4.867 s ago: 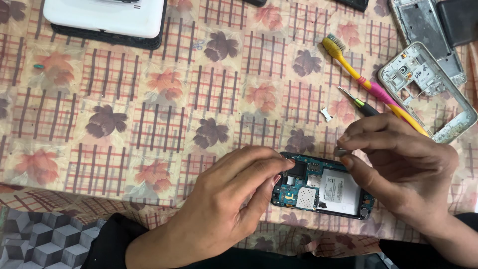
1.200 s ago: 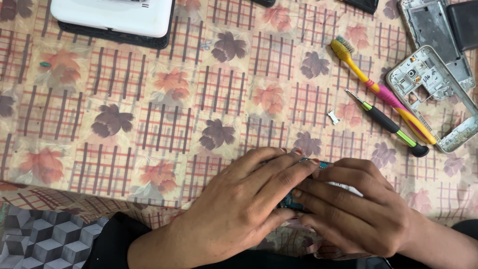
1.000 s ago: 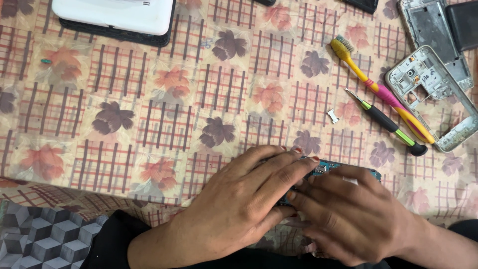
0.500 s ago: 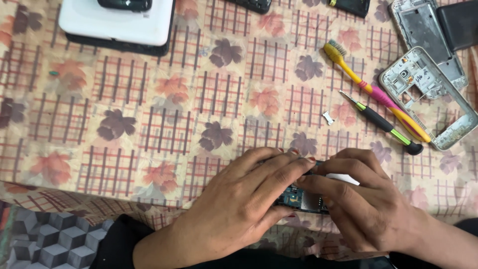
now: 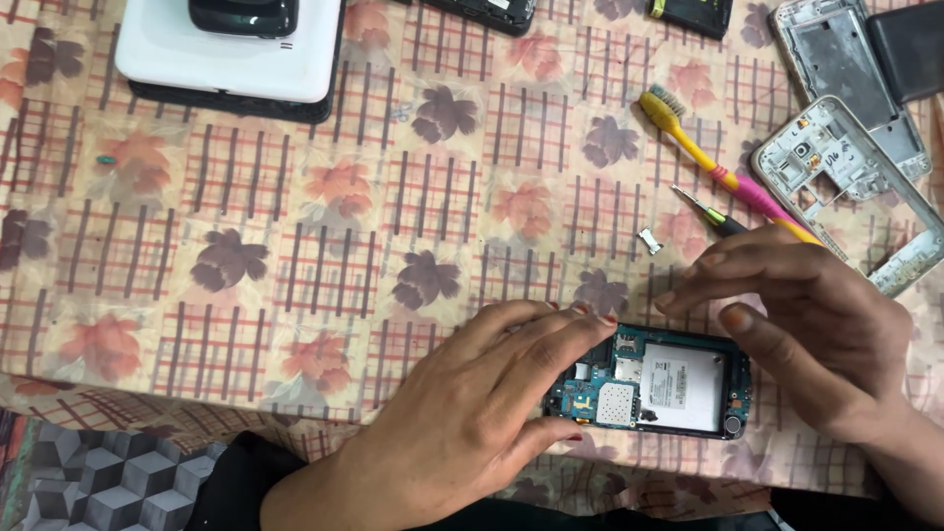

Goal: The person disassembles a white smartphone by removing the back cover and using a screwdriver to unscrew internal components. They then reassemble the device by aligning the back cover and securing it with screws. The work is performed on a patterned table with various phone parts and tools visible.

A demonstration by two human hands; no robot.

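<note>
Both hands work at an opened phone (image 5: 651, 382) that lies flat on the near edge of the table, its back cover off and its circuit board and white battery exposed. Left hand (image 5: 472, 423) lies palm down with its fingers (image 5: 560, 329) stretched together across the phone's left end; the fingertips press on the upper left corner and the thumb touches the lower left edge, so the hand steadies the phone without closing around it. Right hand (image 5: 816, 334) hovers over the phone's right end with its fingers loosely spread and slightly curled, thumb pointing toward the battery; it clamps nothing, and whether its heel touches the phone's right edge cannot be told. Just beyond the right hand, a yellow and pink toothbrush (image 5: 718, 162) lies diagonally on the tablecloth (image 5: 295, 256), and a dark screwdriver (image 5: 710, 214) lies beside it, partly hidden by the right fingers. A small metal part (image 5: 650, 240) sits alone on the cloth between the screwdriver tip and the phone. To the far right, a silver phone frame (image 5: 855, 187) rests on the cloth, with a second, flat metal frame (image 5: 836, 69) behind it. At the far left, a white box (image 5: 226, 59) stands on a dark base with a black device (image 5: 244, 15) on top. The tablecloth carries a leaf and grid pattern.
</note>
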